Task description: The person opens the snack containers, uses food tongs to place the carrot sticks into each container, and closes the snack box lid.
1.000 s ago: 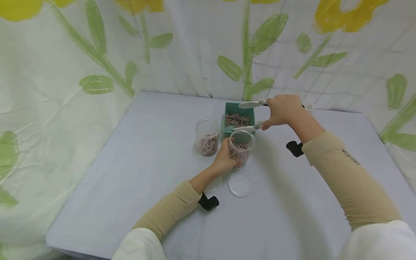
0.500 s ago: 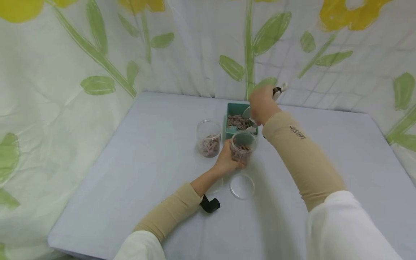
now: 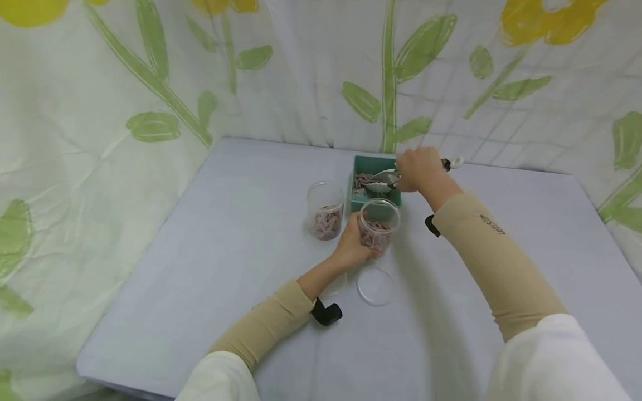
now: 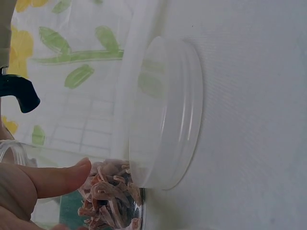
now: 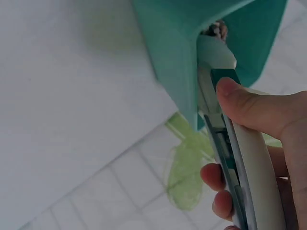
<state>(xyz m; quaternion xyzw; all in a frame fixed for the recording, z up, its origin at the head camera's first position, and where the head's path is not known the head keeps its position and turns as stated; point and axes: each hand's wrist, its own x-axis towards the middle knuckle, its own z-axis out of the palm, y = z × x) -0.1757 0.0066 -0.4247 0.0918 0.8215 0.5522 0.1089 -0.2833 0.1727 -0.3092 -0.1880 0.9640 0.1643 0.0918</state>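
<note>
My left hand (image 3: 351, 245) grips a clear plastic jar (image 3: 377, 238), part filled with pinkish-brown dried strips (image 4: 108, 194). The jar stands in front of a teal bin (image 5: 172, 62) that holds more strips (image 3: 362, 180). In my right hand (image 3: 420, 170) is a pair of white-and-grey tongs (image 5: 259, 172), the thumb pressing on one arm and fingers curled round the other. The tong heads (image 3: 382, 182) are down inside the bin, close together at the strips. Whether any strips are caught between them cannot be made out.
A second clear jar (image 3: 325, 214) with strips stands left of the bin. One clear lid (image 3: 375, 287) lies in front of the held jar. Another lid (image 3: 337, 285) is partly behind my left wrist. A flower-patterned curtain (image 3: 301, 83) hangs behind the table.
The tongs, spread wide above the bin and held jar a second ago, have gone down into the bin and drawn together. My right hand has turned and moved left. My left hand stays put.
</note>
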